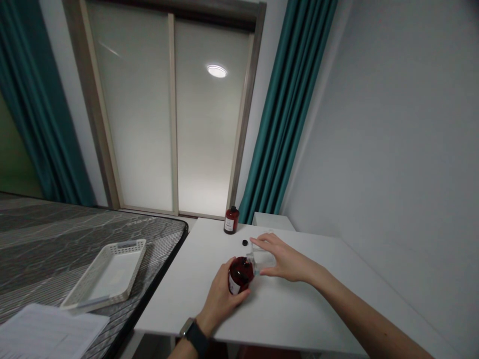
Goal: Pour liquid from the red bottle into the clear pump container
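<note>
My left hand is wrapped round a dark red-brown bottle with a white label, tilted with its neck toward the right. Against that neck is a clear glass container, lying roughly sideways between the fingers and thumb of my right hand. Whether liquid passes between the two cannot be made out. A small black cap lies on the white table just beyond them. Farther back stands a second red-brown bottle, upright, with a black cap on.
The white table meets the grey wall at its right. To the left, a mattress holds a white plastic basket and sheets of paper. A white box-like piece stands behind the table, near a teal curtain.
</note>
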The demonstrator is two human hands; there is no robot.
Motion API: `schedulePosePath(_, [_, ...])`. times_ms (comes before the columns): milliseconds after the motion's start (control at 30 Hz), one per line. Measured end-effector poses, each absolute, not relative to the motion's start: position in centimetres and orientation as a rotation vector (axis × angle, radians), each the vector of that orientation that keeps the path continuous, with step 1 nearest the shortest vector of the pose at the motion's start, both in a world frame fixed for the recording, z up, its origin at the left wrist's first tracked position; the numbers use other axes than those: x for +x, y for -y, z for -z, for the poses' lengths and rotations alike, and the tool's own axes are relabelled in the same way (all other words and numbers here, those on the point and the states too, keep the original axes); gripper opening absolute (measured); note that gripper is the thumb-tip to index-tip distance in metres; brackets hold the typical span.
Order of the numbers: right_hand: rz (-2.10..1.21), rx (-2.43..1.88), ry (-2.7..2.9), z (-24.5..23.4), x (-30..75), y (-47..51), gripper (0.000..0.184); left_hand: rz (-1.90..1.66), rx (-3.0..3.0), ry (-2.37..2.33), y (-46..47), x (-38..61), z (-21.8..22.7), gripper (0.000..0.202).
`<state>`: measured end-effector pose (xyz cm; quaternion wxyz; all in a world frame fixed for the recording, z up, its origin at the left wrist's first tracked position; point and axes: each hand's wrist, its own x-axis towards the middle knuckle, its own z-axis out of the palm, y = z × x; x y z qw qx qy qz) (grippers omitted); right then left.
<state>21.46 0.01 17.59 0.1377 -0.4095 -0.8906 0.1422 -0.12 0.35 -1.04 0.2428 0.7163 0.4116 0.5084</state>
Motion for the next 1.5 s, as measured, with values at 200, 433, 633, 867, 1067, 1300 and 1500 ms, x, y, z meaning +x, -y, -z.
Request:
schedulePosePath(200, [-0.392, -1.177, 2.583, -17.41, 21.58, -0.2, 0.082, -1.39, 1.964, -1.134, -0.43, -0.1, 1.35, 0.081])
schedulePosePath(433, [-0.384, -1.182, 2.594, -17.56, 21.47, -0.15, 0.083, -1.368, 1.976, -1.123, -0.47, -0.1, 1.38, 0.08])
schedulePosePath(633, [-0.387, -1.165, 2.597, -17.45, 21.51, -0.31, 0.083, -1.34, 1.952, -1.123, -0.38, -0.13, 1.15, 0.08])
schedulePosePath(867, [-0.386, -1.167, 2.596, -17.38, 21.57, -0.4, 0.083, -1.378, 1.922, -1.119, -0.26, -0.08, 0.89, 0.079])
schedulePosePath(1067, [-0.378, -1.18, 2.611, -17.52, 21.48, -0.35, 0.082, -1.367, 1.925, -1.119, -0.34, -0.03, 1.04, 0.08])
schedulePosePath(1300, [-0.377, -1.156, 2.605, -17.34, 21.65, -0.44, 0.083, -1.354, 1.938, -1.111, -0.4, -0.06, 1.09, 0.079])
schedulePosePath(1500, [-0.392, -1.149, 2.599, -17.44, 21.64, -0.37, 0.082, -1.364, 1.925, -1.107, -0.37, -0.08, 0.96, 0.079])
